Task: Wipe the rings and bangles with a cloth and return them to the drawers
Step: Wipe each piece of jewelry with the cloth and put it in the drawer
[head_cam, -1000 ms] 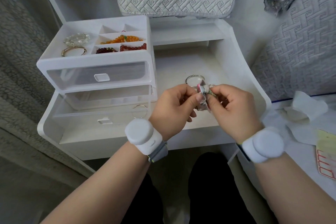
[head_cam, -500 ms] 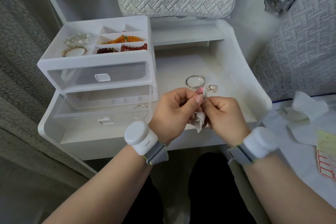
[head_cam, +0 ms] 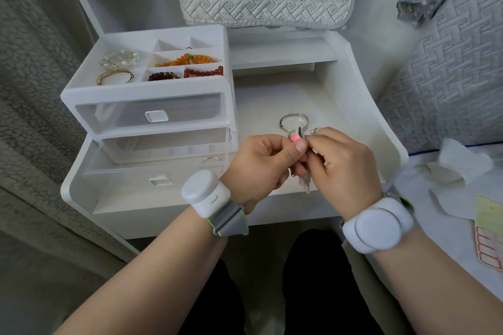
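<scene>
1. Drawer unit (head_cam: 152,114), well left of the fingers. Lowest drawer (head_cam: 128,171) pulled open; one thin hoop (head_cam: 213,158) lies in it, near the left wrist.
2. Left hand (head_cam: 261,163). Fingers (head_cam: 299,145) curled, thumb and forefinger pinching a small pink-stoned piece (head_cam: 294,137), probably a ring.
3. Cloth (head_cam: 304,183). Pinched by the right hand (head_cam: 345,163) against the piece; its tail hangs below both hands.
4. Silver bangle (head_cam: 294,121), flat on the surface just beyond the fingertips. Small silver pieces (head_cam: 315,130) beside it, partly hidden by the right knuckles.

Hazards: the pinch is slight, so a hard rub could twist the piece free, off the surface's front edge to the floor. The hanging tail could sweep the loose pieces.
</scene>
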`<state>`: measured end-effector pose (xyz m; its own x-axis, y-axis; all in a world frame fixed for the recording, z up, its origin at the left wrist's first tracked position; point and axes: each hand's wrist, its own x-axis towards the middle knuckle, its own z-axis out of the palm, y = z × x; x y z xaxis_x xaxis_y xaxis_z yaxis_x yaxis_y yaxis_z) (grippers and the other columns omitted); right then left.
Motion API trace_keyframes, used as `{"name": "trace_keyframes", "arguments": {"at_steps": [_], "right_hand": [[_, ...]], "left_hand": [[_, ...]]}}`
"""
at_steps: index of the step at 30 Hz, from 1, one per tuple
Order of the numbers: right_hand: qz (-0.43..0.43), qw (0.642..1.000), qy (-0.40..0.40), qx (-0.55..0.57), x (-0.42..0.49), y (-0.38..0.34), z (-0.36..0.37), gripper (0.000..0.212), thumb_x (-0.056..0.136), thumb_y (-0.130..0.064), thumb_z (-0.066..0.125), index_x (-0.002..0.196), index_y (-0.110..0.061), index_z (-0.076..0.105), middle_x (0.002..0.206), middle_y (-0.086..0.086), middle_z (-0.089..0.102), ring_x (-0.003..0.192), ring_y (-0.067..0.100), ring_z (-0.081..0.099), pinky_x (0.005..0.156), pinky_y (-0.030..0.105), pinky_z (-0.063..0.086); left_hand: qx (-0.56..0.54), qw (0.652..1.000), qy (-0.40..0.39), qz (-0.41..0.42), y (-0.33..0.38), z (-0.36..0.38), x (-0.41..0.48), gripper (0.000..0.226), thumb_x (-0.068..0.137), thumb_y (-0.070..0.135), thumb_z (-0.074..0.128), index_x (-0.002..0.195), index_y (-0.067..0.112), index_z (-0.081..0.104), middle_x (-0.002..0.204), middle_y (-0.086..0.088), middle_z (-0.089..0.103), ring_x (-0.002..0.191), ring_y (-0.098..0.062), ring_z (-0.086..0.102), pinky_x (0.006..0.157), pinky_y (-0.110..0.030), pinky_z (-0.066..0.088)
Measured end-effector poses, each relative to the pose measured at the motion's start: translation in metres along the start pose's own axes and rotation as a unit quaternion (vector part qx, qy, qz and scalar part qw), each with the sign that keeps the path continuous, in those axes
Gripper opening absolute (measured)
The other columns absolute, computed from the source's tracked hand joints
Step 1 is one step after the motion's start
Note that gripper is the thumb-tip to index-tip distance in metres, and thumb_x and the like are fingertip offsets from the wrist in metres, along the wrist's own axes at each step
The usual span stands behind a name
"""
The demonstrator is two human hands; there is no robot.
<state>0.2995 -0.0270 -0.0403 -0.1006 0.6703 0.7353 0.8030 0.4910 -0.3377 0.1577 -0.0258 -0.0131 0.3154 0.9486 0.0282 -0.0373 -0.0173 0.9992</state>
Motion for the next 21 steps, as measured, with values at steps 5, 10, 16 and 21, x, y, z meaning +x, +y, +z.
{"name": "trace_keyframes", "arguments": {"at_steps": [5, 10, 16, 21], "right_hand": [[0.067, 0.994, -0.035, 0.082, 0.000, 0.001, 0.005, 0.024, 0.086, -0.016, 0.056, 0.062, -0.016, 0.058, 0.052, -0.012, 0.041, 0.048, 0.014, 0.040, 0.047, 0.028, 0.035], [0.245, 0.914, -0.124, 0.300, -0.002, -0.004, 0.005, 0.036, 0.093, -0.012, 0.055, 0.057, -0.013, 0.060, 0.045, -0.001, 0.058, 0.040, 0.010, 0.053, 0.044, 0.019, 0.039], [0.345, 0.808, -0.179, 0.442, -0.004, -0.007, 0.002, 0.035, 0.093, -0.019, 0.055, 0.060, -0.012, 0.062, 0.050, 0.006, 0.061, 0.040, 0.014, 0.054, 0.038, 0.019, 0.035], [0.162, 0.962, -0.127, 0.181, 0.003, -0.002, -0.004, 0.023, 0.088, -0.014, 0.058, 0.067, -0.010, 0.068, 0.055, 0.005, 0.061, 0.052, 0.017, 0.058, 0.050, 0.027, 0.045]], "left_hand": [[0.026, 0.999, 0.005, 0.036, -0.003, -0.001, -0.001, 0.025, 0.093, 0.011, 0.052, 0.070, 0.009, 0.061, 0.054, -0.002, 0.060, 0.039, -0.006, 0.042, 0.037, -0.017, 0.033], [0.025, 0.997, 0.009, 0.066, -0.008, -0.003, -0.004, 0.021, 0.093, 0.009, 0.051, 0.074, 0.007, 0.061, 0.056, 0.001, 0.061, 0.041, -0.007, 0.045, 0.039, -0.018, 0.039], [-0.003, 0.999, 0.003, 0.053, -0.006, -0.006, -0.007, 0.019, 0.092, 0.010, 0.050, 0.077, 0.002, 0.060, 0.056, 0.002, 0.061, 0.040, -0.006, 0.046, 0.039, -0.017, 0.039], [0.005, 1.000, 0.004, 0.003, -0.002, -0.008, -0.005, 0.025, 0.094, 0.010, 0.050, 0.071, 0.006, 0.060, 0.061, -0.007, 0.063, 0.042, -0.010, 0.047, 0.038, -0.019, 0.037]]}}
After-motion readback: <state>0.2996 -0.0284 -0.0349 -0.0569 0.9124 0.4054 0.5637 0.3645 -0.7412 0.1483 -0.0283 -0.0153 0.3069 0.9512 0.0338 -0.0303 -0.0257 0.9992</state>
